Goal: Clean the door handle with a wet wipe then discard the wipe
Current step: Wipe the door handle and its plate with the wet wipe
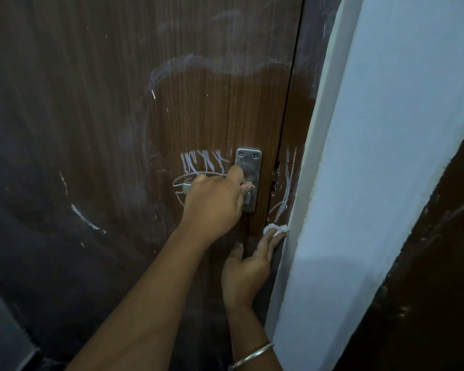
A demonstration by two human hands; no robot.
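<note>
Left hand (212,202) grips door handle (187,187). Right hand (248,266), fingers flat, presses wet wipe (276,228) against door (118,103) below. Likely next: lift wipe onto handle.

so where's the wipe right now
In the head view the wet wipe sits at the fingertips of the right hand, at the door edge by the white frame, below and right of the metal handle plate.
</note>
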